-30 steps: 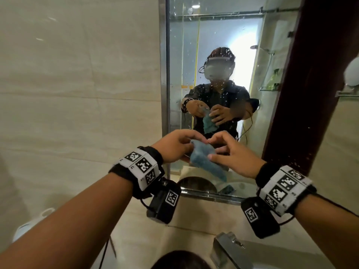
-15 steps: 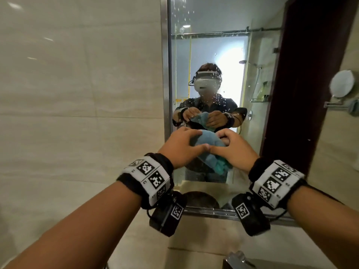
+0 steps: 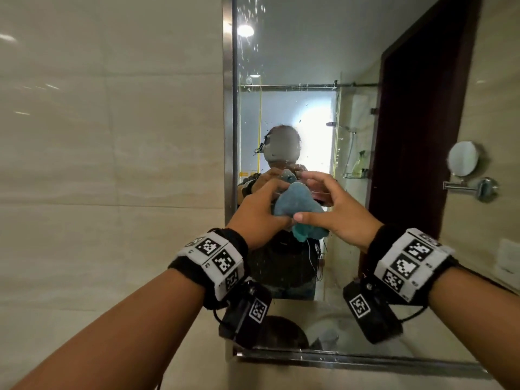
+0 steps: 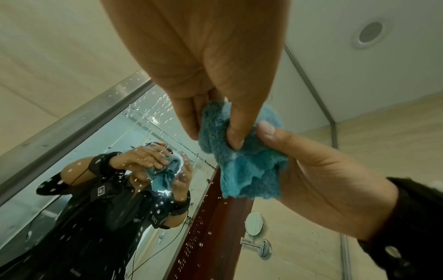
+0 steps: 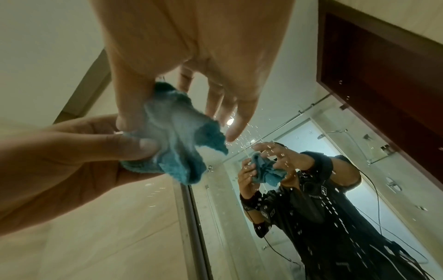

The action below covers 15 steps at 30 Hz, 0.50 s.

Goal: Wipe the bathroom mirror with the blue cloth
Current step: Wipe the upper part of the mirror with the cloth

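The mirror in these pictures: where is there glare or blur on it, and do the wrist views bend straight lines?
Head view: a ceiling lamp glares at the top of the mirror, a bright window washes out its middle, white droplets speckle it. Left wrist view: the mirror frame runs slanted, droplets glint. Right wrist view: the blue cloth is partly overexposed, lines lean.

Open air before the droplet-speckled mirror (image 3: 284, 66) (steel frame (image 3: 227, 108) left, round wall mirror (image 3: 463, 159) right).

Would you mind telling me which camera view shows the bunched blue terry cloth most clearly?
The left wrist view: the bunched blue terry cloth fills the centre, its pile and folds sharp, pinched by both hands. The right wrist view shows it partly washed out by glare; the head view shows it small, half hidden by fingers.
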Available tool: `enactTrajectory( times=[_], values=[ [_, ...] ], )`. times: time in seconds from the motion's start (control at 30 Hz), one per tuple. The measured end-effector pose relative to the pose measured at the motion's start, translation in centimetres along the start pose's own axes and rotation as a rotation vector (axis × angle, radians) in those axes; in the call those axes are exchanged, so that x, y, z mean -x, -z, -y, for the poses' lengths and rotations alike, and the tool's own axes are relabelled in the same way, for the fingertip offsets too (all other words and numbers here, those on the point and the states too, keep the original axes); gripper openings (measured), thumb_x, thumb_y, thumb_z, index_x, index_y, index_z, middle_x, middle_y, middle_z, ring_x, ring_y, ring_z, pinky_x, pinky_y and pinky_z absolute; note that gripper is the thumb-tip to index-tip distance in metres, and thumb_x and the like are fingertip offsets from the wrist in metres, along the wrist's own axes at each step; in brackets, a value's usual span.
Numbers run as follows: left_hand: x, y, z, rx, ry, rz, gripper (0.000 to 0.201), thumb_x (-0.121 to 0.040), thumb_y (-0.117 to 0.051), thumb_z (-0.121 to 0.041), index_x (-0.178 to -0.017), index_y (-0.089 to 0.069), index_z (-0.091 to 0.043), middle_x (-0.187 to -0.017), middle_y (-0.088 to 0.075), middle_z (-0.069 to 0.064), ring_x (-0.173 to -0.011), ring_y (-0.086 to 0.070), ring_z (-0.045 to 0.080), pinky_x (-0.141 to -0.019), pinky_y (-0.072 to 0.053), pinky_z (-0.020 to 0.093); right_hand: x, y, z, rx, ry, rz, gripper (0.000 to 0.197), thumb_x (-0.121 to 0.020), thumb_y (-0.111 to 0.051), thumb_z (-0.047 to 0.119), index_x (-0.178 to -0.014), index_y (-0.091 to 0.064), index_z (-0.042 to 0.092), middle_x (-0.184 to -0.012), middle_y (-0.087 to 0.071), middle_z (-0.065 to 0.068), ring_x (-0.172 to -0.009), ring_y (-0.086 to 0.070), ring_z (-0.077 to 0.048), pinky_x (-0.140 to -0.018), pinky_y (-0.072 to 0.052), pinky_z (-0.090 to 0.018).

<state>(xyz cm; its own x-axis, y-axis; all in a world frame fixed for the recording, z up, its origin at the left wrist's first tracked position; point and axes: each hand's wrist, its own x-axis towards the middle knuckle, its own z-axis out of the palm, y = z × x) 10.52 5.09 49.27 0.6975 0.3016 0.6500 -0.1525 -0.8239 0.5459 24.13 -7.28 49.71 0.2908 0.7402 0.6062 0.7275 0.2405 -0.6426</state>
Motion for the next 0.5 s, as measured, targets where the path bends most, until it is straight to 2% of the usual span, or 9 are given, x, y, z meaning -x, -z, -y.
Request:
enactTrajectory(
  times=[0.07,0.13,0.23,0.33,0.37,0.43,0.5],
  values=[
    [-1.1,0.2,-0.3,-0.012,-0.054,-0.012,0.042,-0.080,-0.072,-0.018,-0.117,-0.052,-0.018,-0.110,-0.063,-0.003,-0.094,-0.063,0.009,-0.077,-0.056,0.022,-1.0,0.3,0.4,-0.042,-0.001,0.023,0.070,-0.069,-0.079,0.031,-0.129,-0.044,0.035,-0.127,-0.052,0.004,-0.115,-0.054,-0.013,-0.093,-0.051,-0.033],
    [-2.4,0.6,-0.5,-0.041,-0.083,-0.036,0.042,-0.079,-0.073,-0.020,-0.115,-0.052,-0.019,-0.112,-0.062,-0.003,-0.096,-0.062,0.010,-0.081,-0.054,0.023,-2.1,0.7,0.7,-0.016,0.027,-0.023,0.062,-0.070,-0.078,0.032,-0.125,-0.049,0.035,-0.119,-0.058,0.003,-0.110,-0.058,-0.014,-0.089,-0.053,-0.035],
    [-4.7,1.5,-0.2,-0.128,-0.091,-0.044,0.046,-0.079,-0.073,-0.025,-0.119,-0.050,-0.019,-0.120,-0.059,-0.003,-0.103,-0.059,0.009,-0.087,-0.049,0.020,-4.0,1.7,1.2,0.066,0.053,-0.126,0.056,-0.076,-0.075,0.016,-0.123,-0.049,0.032,-0.110,-0.059,0.005,-0.102,-0.060,-0.015,-0.084,-0.055,-0.032],
    [-7.1,2.9,0.4,-0.284,-0.091,-0.055,0.052,-0.083,-0.068,-0.030,-0.129,-0.045,-0.022,-0.126,-0.055,-0.007,-0.103,-0.055,0.005,-0.086,-0.044,0.017,-6.4,3.2,2.0,0.191,0.043,-0.228,0.056,-0.076,-0.070,0.004,-0.116,-0.040,0.029,-0.096,-0.058,0.006,-0.086,-0.063,-0.017,-0.070,-0.058,-0.033],
    [-7.9,3.3,0.6,-0.359,-0.095,-0.079,0.055,-0.083,-0.067,-0.032,-0.131,-0.043,-0.022,-0.128,-0.053,-0.007,-0.105,-0.054,0.006,-0.088,-0.044,0.018,-7.2,3.6,2.4,0.239,0.053,-0.253,0.053,-0.077,-0.068,0.003,-0.114,-0.039,0.027,-0.093,-0.057,0.007,-0.084,-0.062,-0.016,-0.067,-0.058,-0.029],
    [-9.6,4.3,1.2,-0.583,-0.117,-0.129,0.064,-0.081,-0.064,-0.039,-0.136,-0.037,-0.023,-0.138,-0.045,-0.002,-0.121,-0.046,0.016,-0.099,-0.043,0.035,-9.3,4.5,2.9,0.353,0.095,-0.296,0.044,-0.079,-0.064,0.003,-0.112,-0.043,0.020,-0.093,-0.053,0.008,-0.084,-0.058,-0.011,-0.063,-0.050,-0.014],
    [-11.2,5.2,1.5,-0.806,-0.108,-0.139,0.076,-0.081,-0.062,-0.047,-0.144,-0.025,-0.023,-0.152,-0.026,0.001,-0.138,-0.027,0.022,-0.109,-0.031,0.047,-11.1,4.9,3.6,0.447,0.167,-0.342,0.037,-0.080,-0.059,0.000,-0.112,-0.049,0.016,-0.096,-0.054,0.004,-0.085,-0.057,-0.010,-0.064,-0.044,-0.006]
  ],
)
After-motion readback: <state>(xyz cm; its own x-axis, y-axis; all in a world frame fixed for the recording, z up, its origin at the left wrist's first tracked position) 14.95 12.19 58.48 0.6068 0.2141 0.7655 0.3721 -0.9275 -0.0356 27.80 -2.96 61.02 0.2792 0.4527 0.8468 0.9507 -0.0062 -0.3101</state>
